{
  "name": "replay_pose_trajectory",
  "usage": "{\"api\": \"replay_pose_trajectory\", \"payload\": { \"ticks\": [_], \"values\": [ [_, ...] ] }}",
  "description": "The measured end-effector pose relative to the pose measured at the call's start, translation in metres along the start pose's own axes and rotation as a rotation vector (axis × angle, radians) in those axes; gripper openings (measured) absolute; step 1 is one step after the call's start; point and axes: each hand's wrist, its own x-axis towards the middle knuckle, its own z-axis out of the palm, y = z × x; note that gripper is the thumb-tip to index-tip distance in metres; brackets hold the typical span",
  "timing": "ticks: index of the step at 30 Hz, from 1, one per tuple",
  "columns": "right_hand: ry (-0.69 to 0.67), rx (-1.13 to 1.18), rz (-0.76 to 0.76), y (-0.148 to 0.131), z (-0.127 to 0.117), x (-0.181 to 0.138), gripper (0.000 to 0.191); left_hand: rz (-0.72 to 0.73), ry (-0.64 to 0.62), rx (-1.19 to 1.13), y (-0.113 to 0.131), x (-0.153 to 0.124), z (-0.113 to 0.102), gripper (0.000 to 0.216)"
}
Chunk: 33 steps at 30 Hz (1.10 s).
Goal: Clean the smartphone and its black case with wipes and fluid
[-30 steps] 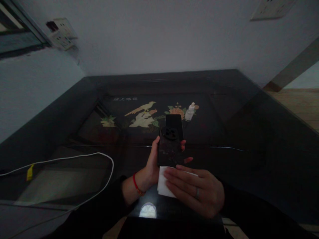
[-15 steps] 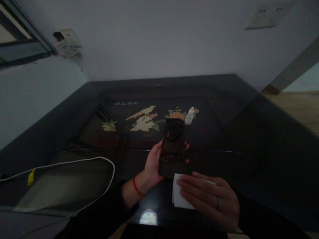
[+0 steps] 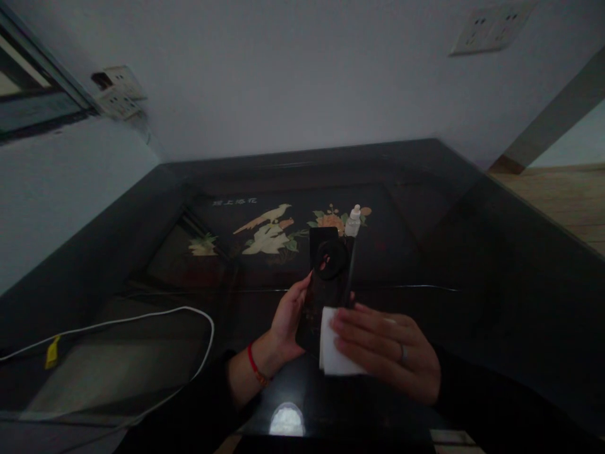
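In the head view, my left hand (image 3: pixel 287 321) grips a dark, see-through-looking phone case (image 3: pixel 316 315) by its sides. A black ring (image 3: pixel 331 260) surrounds a round area near its top, where a pinkish patch shows. The case is tilted, so its right edge faces me. My right hand (image 3: pixel 387 353) presses a folded white cloth or tissue (image 3: pixel 338 353) against the case's lower right part, fingers flat over it. Just beyond the case's top stands a small white dropper bottle (image 3: pixel 353 221), its lower part hidden.
The glossy black table (image 3: pixel 401 258) carries a bird-and-flower picture (image 3: pixel 267 236). A white cable (image 3: pixel 142 315) with a yellow tag (image 3: pixel 51 353) curves along the left. Wall sockets (image 3: pixel 491 28) are at upper right, more sockets (image 3: pixel 120 91) at upper left.
My right hand has moved the white cloth up and slightly left onto the case. The case has turned, showing its right edge. The camera view has shifted slightly.
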Motion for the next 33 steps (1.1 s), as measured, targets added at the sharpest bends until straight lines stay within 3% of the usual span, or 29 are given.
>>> {"api": "replay_pose_trajectory", "payload": {
  "ticks": [3, 9, 14, 20, 26, 33],
  "values": [
    [0.012, 0.027, -0.148, -0.003, 0.004, 0.000, 0.024, -0.007, 0.011, 0.002, 0.001, 0.001, 0.001, 0.056],
    [-0.043, -0.040, 0.122, 0.008, -0.005, -0.005, 0.028, -0.022, 0.026, -0.003, 0.000, 0.003, 0.001, 0.049],
    [0.003, 0.058, -0.036, 0.000, 0.000, -0.006, 0.027, -0.016, 0.002, -0.017, 0.002, 0.004, 0.001, 0.050],
    [0.059, -0.039, 0.215, 0.026, -0.006, -0.010, 0.038, -0.076, -0.041, -0.020, -0.001, 0.003, -0.003, 0.044],
    [-0.005, -0.007, 0.023, 0.005, -0.006, -0.004, 0.029, -0.080, -0.069, -0.022, -0.002, 0.001, -0.002, 0.042],
    [0.094, -0.034, 0.225, 0.023, -0.013, -0.012, 0.040, -0.121, -0.134, -0.015, -0.002, 0.004, -0.005, 0.044]
  ]
}}
